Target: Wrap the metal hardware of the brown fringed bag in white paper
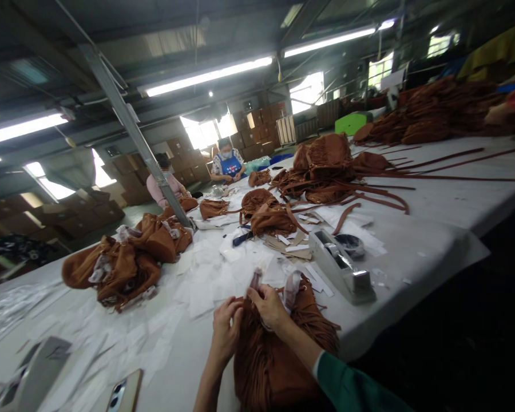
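Brown fringed bag (268,372) cut off below; hands (271,309) partly cover its top.

Kinda dim in here tbh, the ceiling (154,51) is real murky. Light's coming from long tube lamps (210,76) overhead plus the back windows (306,92), which are totally blown out. White desk (446,200) gets soft light, but the brown bag (274,366) goes dark toward the bottom. Lower right's basically black. Edges look stretched, background's pretty soft.
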Demonstrator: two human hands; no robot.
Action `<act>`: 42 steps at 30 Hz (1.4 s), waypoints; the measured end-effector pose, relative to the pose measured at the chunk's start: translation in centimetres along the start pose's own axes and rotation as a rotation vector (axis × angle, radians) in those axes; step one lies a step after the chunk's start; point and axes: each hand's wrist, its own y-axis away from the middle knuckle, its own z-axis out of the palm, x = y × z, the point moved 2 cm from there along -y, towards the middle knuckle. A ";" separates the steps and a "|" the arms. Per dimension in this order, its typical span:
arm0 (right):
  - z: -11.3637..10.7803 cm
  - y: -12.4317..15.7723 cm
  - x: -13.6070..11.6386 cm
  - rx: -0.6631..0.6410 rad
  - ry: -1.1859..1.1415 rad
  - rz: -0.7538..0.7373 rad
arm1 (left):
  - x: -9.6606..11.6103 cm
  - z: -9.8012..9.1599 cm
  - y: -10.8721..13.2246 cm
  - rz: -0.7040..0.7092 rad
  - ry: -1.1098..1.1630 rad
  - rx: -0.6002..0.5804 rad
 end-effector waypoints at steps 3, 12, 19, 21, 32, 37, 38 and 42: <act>0.3 -1.4 -1.5 -0.009 0.002 -0.011 | -0.8 0.0 0.2 -0.053 0.086 -0.035; 4.6 -2.1 -3.3 -0.157 -0.028 0.016 | -0.2 -1.5 1.1 -0.267 0.185 0.238; 6.5 0.8 -0.7 -0.265 -0.039 0.096 | -1.0 -1.7 1.7 -0.305 0.173 0.294; 6.2 1.0 -0.2 -0.250 -0.038 0.120 | -1.4 -1.5 1.8 -0.299 0.271 0.227; 4.8 -2.2 -4.3 -0.142 0.126 0.009 | -3.2 -0.8 1.9 -0.213 0.443 0.044; 4.9 -3.7 -7.3 -0.142 0.212 -0.093 | -1.6 -1.7 -0.6 -0.221 0.357 -0.035; 4.7 -3.6 -7.4 -0.147 0.228 -0.100 | -1.5 -1.7 -1.0 -0.233 0.354 -0.049; 4.4 -1.6 -5.6 -0.160 0.290 -0.105 | -2.2 -1.4 -1.2 -0.264 0.438 -0.072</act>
